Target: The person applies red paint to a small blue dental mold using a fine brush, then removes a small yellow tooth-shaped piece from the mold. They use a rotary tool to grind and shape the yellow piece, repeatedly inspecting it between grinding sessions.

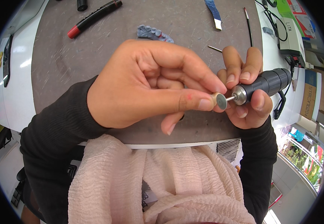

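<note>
Grey disc (220,100) sat on the handpiece (266,85) tip above the table's (57,59) near edge. Our left hand (139,84) pinched it; our right hand (246,93) gripped the handpiece. Accidental spin could nick our fingertips.

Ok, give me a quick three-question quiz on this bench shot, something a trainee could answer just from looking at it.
1. True or false: the right hand grips the dark rotary handpiece.
2. What does the left hand pinch between thumb and forefinger?
A. the red and black marker
B. the small round disc at the handpiece tip
C. the thin brush
3. Fill in: the grey dental model lies on the brown bench top, ______ the left hand as the picture shows it.

Key: 1 true; 2 B; 3 above.
</note>
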`<state>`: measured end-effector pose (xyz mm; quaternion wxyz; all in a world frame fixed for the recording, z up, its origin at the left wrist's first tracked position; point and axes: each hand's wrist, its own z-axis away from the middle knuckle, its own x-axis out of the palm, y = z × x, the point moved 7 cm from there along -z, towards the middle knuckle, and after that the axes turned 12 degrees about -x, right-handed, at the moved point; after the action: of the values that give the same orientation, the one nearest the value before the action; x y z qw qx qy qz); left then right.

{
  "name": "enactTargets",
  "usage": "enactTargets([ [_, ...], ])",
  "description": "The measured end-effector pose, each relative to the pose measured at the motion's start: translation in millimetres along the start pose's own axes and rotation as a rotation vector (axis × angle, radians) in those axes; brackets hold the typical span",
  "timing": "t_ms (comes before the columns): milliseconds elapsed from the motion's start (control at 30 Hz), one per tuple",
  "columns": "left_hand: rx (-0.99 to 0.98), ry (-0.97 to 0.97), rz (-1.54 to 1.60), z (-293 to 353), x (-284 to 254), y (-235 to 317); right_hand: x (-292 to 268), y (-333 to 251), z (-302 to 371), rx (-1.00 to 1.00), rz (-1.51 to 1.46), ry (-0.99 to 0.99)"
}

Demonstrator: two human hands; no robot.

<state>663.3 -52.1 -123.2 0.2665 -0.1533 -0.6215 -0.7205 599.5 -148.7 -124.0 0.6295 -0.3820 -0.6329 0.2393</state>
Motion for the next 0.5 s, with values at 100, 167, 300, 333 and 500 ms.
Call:
enactTargets([
  [100, 0.0, -0.002, -0.003, 0.1, 0.5, 0.1, -3.1, -0.7, -0.7, 0.003, 0.004, -0.015],
  [167, -0.001, -0.002, -0.005, -0.2, 0.3, -0.5, -1.7, -1.7, -0.7, 0.017, 0.006, -0.008],
  [300, 0.0, 0.008, -0.003, 0.7, -0.8, -1.0, 1.9, 0.6, -1.8, 0.021, -0.02, -0.021],
  [333, 0.001, 0.002, 0.0, 0.3, 0.1, -0.3, 0.0, -1.4, -1.2, 0.018, -0.022, -0.014],
  [500, 0.002, 0.004, -0.018, 0.4, -0.4, -0.9, -0.5, -1.1, -1.1, 0.008, -0.003, -0.004],
])
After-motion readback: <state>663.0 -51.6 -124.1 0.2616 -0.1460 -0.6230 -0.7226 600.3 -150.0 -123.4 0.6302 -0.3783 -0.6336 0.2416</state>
